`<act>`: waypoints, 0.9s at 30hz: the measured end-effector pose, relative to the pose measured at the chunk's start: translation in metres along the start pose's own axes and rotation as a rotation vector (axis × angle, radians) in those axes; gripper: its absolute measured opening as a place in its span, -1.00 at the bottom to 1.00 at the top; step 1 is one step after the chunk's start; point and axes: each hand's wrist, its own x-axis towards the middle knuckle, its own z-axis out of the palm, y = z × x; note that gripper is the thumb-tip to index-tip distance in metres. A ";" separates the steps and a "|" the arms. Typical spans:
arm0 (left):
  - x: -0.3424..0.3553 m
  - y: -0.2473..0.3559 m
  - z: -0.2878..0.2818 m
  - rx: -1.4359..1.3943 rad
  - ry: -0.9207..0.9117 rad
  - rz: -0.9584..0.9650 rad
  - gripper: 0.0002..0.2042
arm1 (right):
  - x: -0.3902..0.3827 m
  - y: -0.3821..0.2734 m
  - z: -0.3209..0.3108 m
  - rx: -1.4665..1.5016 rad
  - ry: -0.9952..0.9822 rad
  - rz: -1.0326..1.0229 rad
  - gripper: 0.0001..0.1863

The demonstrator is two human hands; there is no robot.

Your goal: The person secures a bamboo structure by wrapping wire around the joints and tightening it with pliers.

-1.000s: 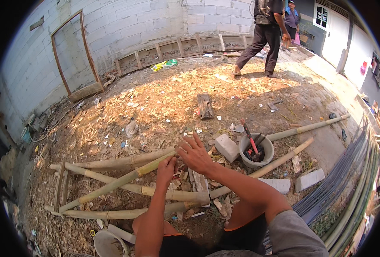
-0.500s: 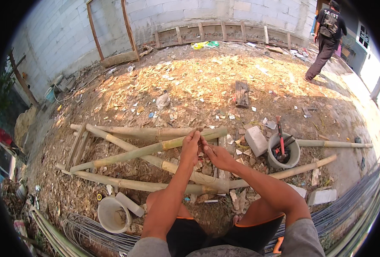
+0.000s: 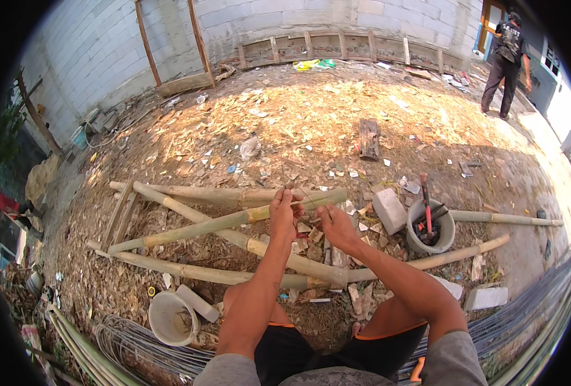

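In front of me a thin wire point(image 3: 307, 195) runs between my two hands, above the bamboo poles. My left hand point(image 3: 285, 211) is closed on it, thumb and fingers pinched together. My right hand point(image 3: 336, 226) pinches the same strand slightly lower and to the right, a short gap from the left. Behind the hands lies a greenish bamboo pole point(image 3: 195, 229), crossing over a second pole point(image 3: 237, 240). A thick front bamboo pole point(image 3: 195, 273) passes below my forearms. The wire is too fine to follow along its whole length.
A bucket of tools point(image 3: 441, 247) with a red-handled hammer point(image 3: 425, 202) stands right, beside a pale block point(image 3: 389, 211). Another bucket point(image 3: 168, 320) is near left, by bundled metal rods point(image 3: 128, 341). A person point(image 3: 508, 61) stands far right; another person point(image 3: 17, 209) is far left.
My hands have moved apart, the right one to the right and slightly down, with wire now visible between them. The far-right person has moved further away.
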 end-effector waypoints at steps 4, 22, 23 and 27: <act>0.002 0.001 -0.006 0.080 0.022 0.012 -0.76 | -0.002 -0.006 -0.007 -0.083 0.004 -0.006 -0.61; 0.010 0.021 -0.013 0.012 0.210 0.022 -0.73 | 0.017 -0.030 -0.058 0.063 -0.198 -0.178 -0.64; 0.010 0.021 -0.017 0.013 0.216 0.025 -0.73 | 0.017 -0.037 -0.063 0.097 -0.258 -0.132 -0.64; 0.006 0.007 -0.006 0.417 0.234 0.257 -0.71 | 0.005 -0.057 -0.065 -0.073 -0.239 -0.179 -0.64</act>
